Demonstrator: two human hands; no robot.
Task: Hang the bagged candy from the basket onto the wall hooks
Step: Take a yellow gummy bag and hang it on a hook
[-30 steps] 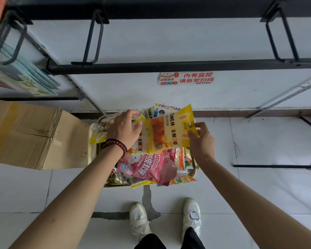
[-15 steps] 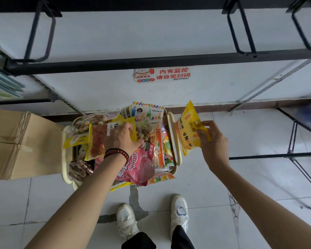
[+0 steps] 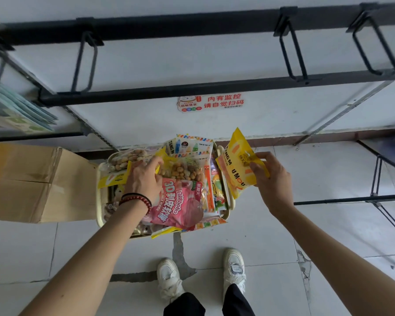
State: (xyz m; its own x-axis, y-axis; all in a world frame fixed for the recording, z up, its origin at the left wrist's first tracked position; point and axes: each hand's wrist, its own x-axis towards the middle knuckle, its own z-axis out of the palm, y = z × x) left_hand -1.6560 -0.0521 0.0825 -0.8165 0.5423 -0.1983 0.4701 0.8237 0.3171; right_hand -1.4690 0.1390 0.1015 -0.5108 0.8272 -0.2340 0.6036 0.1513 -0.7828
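Observation:
A cream basket [image 3: 231, 202] on the floor below me is full of candy bags, with a pink bag [image 3: 178, 205] on top. My right hand [image 3: 271, 181] pinches a yellow candy bag [image 3: 236, 165] just right of the basket, above its rim. My left hand [image 3: 144, 179] reaches into the basket's left side with its fingers curled on another yellow bag [image 3: 114, 179] lying among the packets. Black wire wall hooks [image 3: 292, 51] stick out from a dark rail [image 3: 192, 26] high on the white wall; another hook [image 3: 84, 62] is at the left.
A cardboard box [image 3: 39, 181] stands left of the basket. Pale packets [image 3: 21, 112] hang at the far left. A black rack frame [image 3: 379, 190] stands at the right. My white shoes [image 3: 169, 277] are on the tiled floor below the basket.
My hands have parted: the right one drew a yellow bag out to the right of the basket, while the left one dropped into the basket with the other yellow bag.

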